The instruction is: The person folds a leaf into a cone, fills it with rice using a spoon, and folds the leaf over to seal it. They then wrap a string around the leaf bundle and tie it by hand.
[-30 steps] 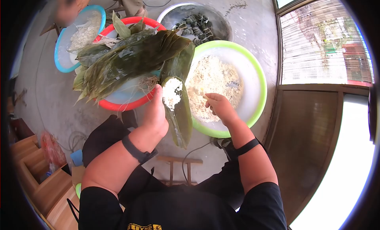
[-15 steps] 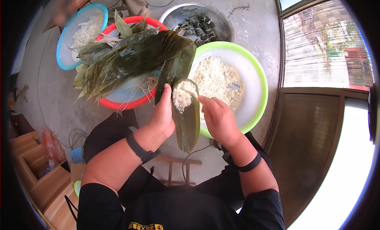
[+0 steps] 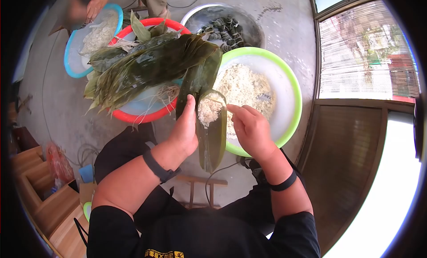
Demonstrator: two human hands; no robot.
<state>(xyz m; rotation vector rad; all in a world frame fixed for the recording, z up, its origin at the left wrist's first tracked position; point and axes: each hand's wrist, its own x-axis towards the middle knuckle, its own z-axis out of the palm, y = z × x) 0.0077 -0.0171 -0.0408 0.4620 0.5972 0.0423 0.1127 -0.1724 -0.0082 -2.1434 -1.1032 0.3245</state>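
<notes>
The left hand (image 3: 182, 131) has its grip closed around a bamboo leaf (image 3: 212, 143) folded into a cone, its mouth filled with rice (image 3: 210, 112), by the left edge of the green-rimmed basin (image 3: 298, 102). At the cone's right edge, the right hand (image 3: 251, 129) has its fingers curled, though whether its grip holds anything cannot be told. Long leaves (image 3: 149, 62) lie heaped across the red-rimmed basin (image 3: 144, 119), jutting past its left edge.
</notes>
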